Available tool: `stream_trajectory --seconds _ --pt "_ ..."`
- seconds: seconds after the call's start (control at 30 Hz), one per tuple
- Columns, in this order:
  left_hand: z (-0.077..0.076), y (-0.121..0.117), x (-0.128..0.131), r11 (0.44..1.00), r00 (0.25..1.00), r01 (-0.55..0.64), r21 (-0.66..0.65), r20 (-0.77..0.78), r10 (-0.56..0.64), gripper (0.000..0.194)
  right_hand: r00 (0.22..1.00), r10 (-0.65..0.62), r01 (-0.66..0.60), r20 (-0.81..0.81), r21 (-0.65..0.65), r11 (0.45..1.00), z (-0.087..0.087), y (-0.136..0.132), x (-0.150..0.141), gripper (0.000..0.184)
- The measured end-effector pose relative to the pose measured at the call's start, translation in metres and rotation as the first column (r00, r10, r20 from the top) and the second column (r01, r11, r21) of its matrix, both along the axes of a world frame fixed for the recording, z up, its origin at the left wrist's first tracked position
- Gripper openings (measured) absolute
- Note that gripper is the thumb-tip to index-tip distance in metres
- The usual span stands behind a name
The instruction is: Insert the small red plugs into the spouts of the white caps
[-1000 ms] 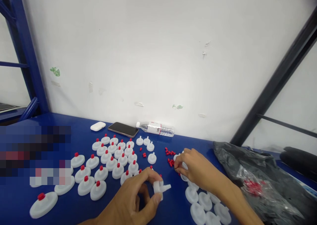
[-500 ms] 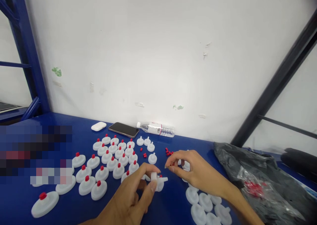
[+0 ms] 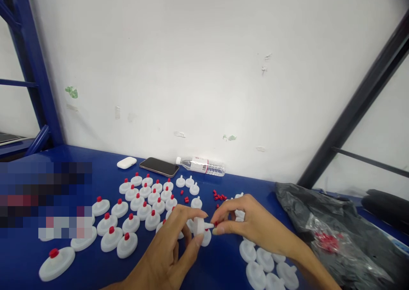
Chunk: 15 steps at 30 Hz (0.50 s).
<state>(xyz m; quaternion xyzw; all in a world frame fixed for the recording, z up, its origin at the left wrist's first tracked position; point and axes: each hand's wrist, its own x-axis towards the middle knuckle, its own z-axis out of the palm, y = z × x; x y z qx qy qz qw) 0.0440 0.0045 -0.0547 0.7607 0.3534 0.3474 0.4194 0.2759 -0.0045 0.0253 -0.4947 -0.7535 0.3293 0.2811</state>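
My left hand (image 3: 174, 243) pinches a white plastic nozzle cap (image 3: 199, 226) by its round base, its thin spout pointing right. Between the thumb and forefinger of my right hand (image 3: 238, 217) is a small red tip cap (image 3: 216, 224), at the end of that spout. Whether the red cap sits on the spout I cannot tell. Several white nozzle caps with red tips (image 3: 153, 220) stand in rows to the left. White nozzle caps without red tips (image 3: 255, 276) lie below my right forearm, and a few more (image 3: 194, 188) stand beyond my left hand. Loose red tip caps (image 3: 219, 196) lie beyond my right hand.
Along the wall lie a white earbud case (image 3: 127, 162), a phone (image 3: 159, 167) and a clear plastic bottle (image 3: 201, 165) on its side. A dark plastic bag (image 3: 297, 205) and a clear bag of red caps (image 3: 327, 241) cover the right side of the blue table (image 3: 102, 162).
My right hand has moved slightly left and down, bringing the red tip cap to the spout's end. My left hand still holds the nozzle cap, turned slightly.
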Motion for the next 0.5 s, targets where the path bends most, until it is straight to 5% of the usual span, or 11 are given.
stream_trajectory --seconds 0.27,0.5 --pt "0.005 -0.001 0.001 0.988 0.997 0.058 0.143 0.034 -0.064 0.021 1.0 0.02 -0.019 -0.023 0.045 0.999 -0.011 0.002 -0.004 0.008" --pt "0.001 0.005 0.002 0.999 0.994 -0.02 0.046 0.108 0.014 0.029 0.998 -0.045 0.046 -0.035 0.028 0.999 -0.019 0.005 -0.007 0.012"
